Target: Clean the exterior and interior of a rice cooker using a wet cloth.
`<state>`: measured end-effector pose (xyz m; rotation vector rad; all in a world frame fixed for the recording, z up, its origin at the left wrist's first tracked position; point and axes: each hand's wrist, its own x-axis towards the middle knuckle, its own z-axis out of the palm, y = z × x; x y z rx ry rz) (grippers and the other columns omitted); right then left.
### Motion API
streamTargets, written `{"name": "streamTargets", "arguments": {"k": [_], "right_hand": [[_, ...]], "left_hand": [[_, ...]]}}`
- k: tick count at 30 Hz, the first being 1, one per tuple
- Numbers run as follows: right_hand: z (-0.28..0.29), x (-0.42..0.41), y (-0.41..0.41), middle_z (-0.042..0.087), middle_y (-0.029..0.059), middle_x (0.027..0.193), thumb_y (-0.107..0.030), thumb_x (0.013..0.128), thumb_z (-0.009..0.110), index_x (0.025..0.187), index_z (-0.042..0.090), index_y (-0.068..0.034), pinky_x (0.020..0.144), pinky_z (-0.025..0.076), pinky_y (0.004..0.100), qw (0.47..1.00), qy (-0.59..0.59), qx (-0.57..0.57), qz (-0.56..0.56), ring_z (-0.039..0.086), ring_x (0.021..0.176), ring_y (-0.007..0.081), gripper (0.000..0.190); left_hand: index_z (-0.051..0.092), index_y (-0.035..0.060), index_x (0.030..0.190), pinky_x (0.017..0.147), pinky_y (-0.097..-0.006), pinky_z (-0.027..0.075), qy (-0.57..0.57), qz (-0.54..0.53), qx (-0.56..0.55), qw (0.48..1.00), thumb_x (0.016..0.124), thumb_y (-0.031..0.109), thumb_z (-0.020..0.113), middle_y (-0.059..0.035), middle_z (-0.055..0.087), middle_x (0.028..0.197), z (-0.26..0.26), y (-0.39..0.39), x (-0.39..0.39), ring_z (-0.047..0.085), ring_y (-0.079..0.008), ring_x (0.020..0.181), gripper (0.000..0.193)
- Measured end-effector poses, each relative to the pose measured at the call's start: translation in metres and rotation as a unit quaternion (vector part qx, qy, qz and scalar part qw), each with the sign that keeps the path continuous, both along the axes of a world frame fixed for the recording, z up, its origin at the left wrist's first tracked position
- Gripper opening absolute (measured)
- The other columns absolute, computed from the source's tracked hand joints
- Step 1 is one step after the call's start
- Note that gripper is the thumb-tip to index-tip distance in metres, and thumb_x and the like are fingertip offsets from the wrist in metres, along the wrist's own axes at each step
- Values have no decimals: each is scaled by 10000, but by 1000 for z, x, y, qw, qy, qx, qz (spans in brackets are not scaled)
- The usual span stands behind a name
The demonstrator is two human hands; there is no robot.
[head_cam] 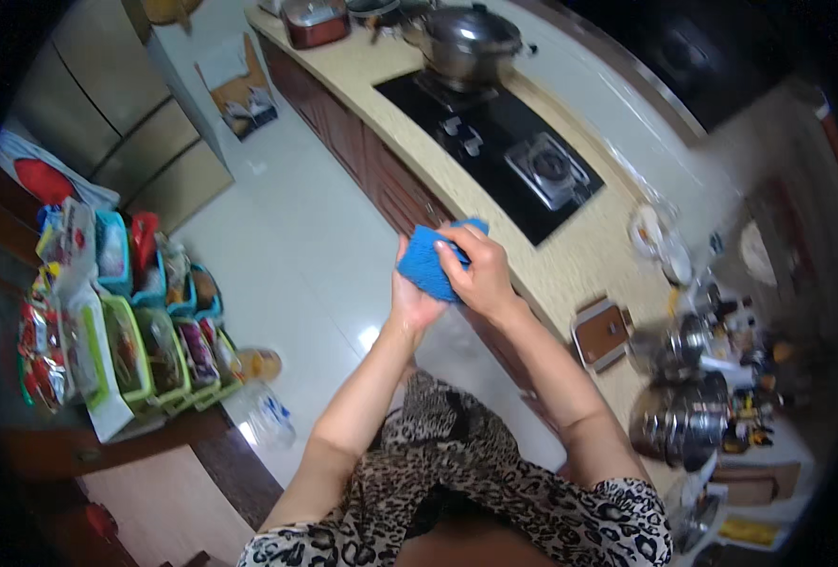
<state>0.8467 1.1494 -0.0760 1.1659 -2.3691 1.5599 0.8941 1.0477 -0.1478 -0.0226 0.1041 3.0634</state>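
Observation:
A blue cloth is bunched between my two hands, in the middle of the view, in front of the counter's edge. My left hand lies under the cloth with its palm turned up; most of its fingers are hidden by the cloth. From the right, my right hand grips the cloth from above, thumb and fingers pressed into it. A corner of the cloth sticks out beyond my right fingers.
Right of my hands runs a stone counter with a black gas hob, a steel pot, a brown-lidded container and stacked steel pots. At left stand green and blue plastic baskets of packets, beside a plastic bottle on the floor.

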Motion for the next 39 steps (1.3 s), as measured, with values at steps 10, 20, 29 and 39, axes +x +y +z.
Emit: {"name": "streamTargets", "arguments": {"k": [10,20,29,39], "right_hand": [[-96,-145,-240,607,138,881,-222,942,515,1045,638,-102,630,487,466,988,42,145,32,623,751,364,200],[-52,-272,-449,575,94,793,-220,885,598,868,669,-137,692,453,425,968,205,125,-69,610,808,301,111],[-50,-372,-555,636,79,683,-140,983,526,978,640,15,568,499,271,937,-233,-213,-154,602,591,127,193],[-4,-553,-674,574,10,627,-125,959,564,916,641,5,520,432,221,933,-123,-271,-201,524,541,73,156]], "left_hand": [[486,98,1320,1082,-433,348,-189,115,-152,963,1005,405,420,-78,520,1346,-15,-199,-84,452,-236,1280,444],[393,42,1307,865,-350,502,-266,208,-330,882,874,100,679,-95,544,1201,2,-434,-165,580,-206,1035,522],[580,54,911,767,-385,539,-112,390,-779,478,707,47,774,-190,545,1180,-10,-581,-274,612,-328,974,282],[537,36,822,621,-338,485,-133,279,-772,555,704,183,809,-113,625,833,18,-682,-449,614,-213,665,332]]}}
